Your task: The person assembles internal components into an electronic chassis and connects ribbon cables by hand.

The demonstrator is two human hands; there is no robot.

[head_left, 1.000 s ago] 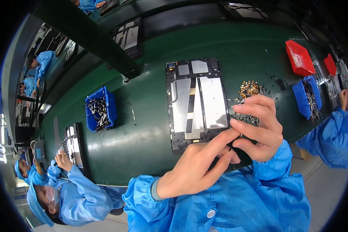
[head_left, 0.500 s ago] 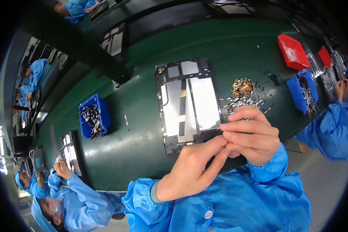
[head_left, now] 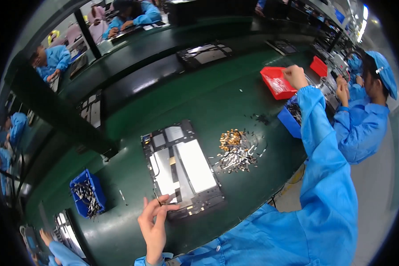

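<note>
My left hand (head_left: pixel 153 224) is at the lower left corner of an opened tablet-like device (head_left: pixel 194 166) with silver battery panels and a black frame. Its fingers are bent together, and a thin dark strip (head_left: pixel 157 197) shows between them; what it is I cannot make out. My right arm stretches far to the right. At the rim of a red bin (head_left: pixel 277 92) holding small clear pieces, my right hand (head_left: pixel 295 76) is closed with its fingertips pointing down; whatever they hold is hidden.
Right of the device lies a pile of small gold, silver and black cable parts (head_left: pixel 237 153). Blue bins with cables stand at left (head_left: pixel 93 195) and right (head_left: pixel 290 119). A dark post (head_left: pixel 62 106) rises at left. A co-worker (head_left: pixel 363 111) sits close at right.
My hands, together at the device's lower right corner before, have parted. The right has reached out to the red bin; the left is at the lower left corner. The view has turned right.
</note>
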